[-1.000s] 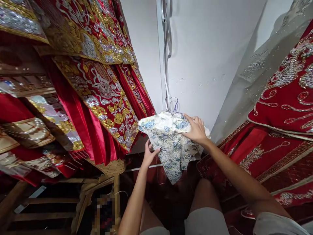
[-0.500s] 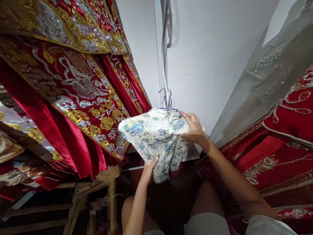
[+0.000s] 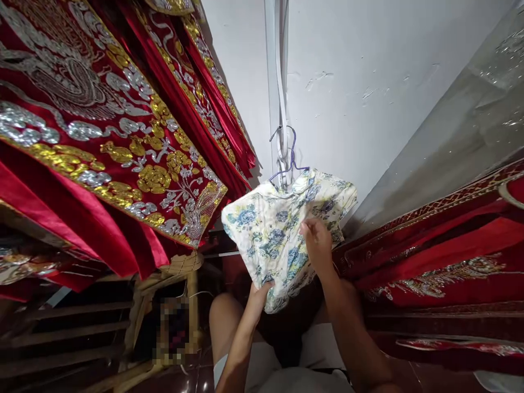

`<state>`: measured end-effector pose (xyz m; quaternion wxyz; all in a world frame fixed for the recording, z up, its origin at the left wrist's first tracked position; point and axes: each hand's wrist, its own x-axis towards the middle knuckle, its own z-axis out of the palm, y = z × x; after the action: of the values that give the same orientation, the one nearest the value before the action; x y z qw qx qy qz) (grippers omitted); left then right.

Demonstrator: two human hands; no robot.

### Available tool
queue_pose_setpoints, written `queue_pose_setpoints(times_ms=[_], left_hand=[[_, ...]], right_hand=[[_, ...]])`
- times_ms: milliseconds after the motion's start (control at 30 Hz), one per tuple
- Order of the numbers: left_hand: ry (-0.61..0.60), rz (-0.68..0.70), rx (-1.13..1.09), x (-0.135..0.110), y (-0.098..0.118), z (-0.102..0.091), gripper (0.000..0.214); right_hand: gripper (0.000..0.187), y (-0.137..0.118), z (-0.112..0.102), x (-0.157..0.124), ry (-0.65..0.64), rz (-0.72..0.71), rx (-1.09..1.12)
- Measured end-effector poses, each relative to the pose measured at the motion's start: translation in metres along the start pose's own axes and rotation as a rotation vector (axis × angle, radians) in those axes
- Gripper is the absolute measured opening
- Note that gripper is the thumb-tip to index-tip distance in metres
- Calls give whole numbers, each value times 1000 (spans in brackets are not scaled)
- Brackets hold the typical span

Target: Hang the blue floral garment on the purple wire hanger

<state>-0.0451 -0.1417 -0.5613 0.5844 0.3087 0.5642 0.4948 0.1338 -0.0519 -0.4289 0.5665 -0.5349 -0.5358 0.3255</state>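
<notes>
A short-sleeved white shirt [image 3: 278, 234] with blue and yellow flowers hangs on a thin purple wire hanger [image 3: 293, 155]. My left hand [image 3: 261, 297] grips the shirt's lower left edge, thumb on the front and fingers behind the cloth. In front of the shirt's right half is my right hand [image 3: 321, 245], closed with its fingers curled toward the thumb. Whether it pinches any cloth cannot be made out. The hanger's hook is at a pale strap [image 3: 281, 82] running down the wall.
Red costumes with gold and silver embroidery [image 3: 164, 180] hang close on the left. More red embroidered cloth [image 3: 442, 267] and a sheer sparkly fabric [image 3: 462, 120] are on the right. A wooden rack [image 3: 77, 333] stands low at the left, below a woven basket [image 3: 184, 263].
My right hand has left the shirt's right shoulder and moved down to its front, fingers now curled. The shirt has opened out wider. My left hand keeps its grip, slightly lower in view.
</notes>
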Motion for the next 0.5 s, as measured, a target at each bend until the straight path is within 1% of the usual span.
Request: queue_pose_setpoints(times_ms=[100, 133, 233, 333, 400, 500], left_hand=[[15, 13, 77, -1, 10, -6, 66], [16, 23, 111, -1, 15, -8, 64], [21, 39, 178, -6, 26, -12, 58], [36, 36, 193, -12, 34, -13, 54], [46, 46, 194, -16, 38, -12, 49], [61, 84, 196, -17, 40, -14, 41]], right_hand=[[45, -27, 4, 27, -209, -23, -29], [46, -37, 5, 37, -245, -20, -56], [39, -56, 9, 59, -261, -22, -128], [32, -61, 16, 66, -298, -57, -124], [30, -61, 19, 67, -303, -24, -72], [31, -61, 20, 68, -257, 65, 48]])
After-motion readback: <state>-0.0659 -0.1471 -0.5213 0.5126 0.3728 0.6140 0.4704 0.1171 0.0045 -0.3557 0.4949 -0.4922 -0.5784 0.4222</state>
